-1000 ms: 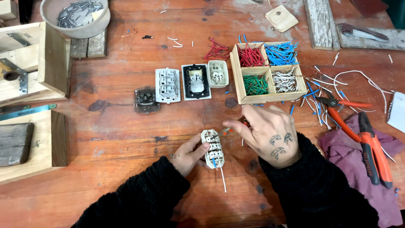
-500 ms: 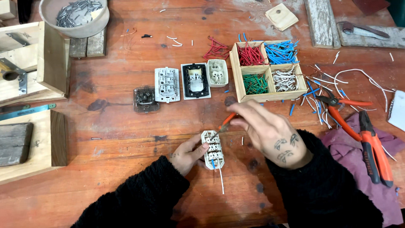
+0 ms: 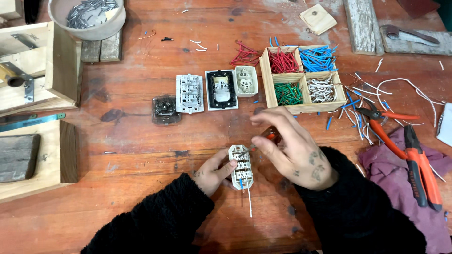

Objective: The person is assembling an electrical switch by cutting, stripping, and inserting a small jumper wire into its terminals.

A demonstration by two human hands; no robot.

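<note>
A small cream-white switch module [image 3: 241,166] lies on the reddish wooden table [image 3: 141,141], near the person's body and well below the row of other fittings. It is an oblong plastic block, back side up, showing rows of small terminal openings with metal contacts. A thin white wire [image 3: 249,202] runs from its lower end toward the person, with a short bit of blue beside it.

The left hand [image 3: 214,173] steadies the module from the left, its fingers closed against the block's side and lower edge. The right hand [image 3: 294,150] hovers just to the right, its fingers pinched around a small orange-handled screwdriver [image 3: 263,140] whose tip meets the module's upper end.

Above sit a divided wooden box [image 3: 302,80] of red, blue, green and white wire pieces, and orange-handled pliers [image 3: 414,155] lie at the right.
</note>
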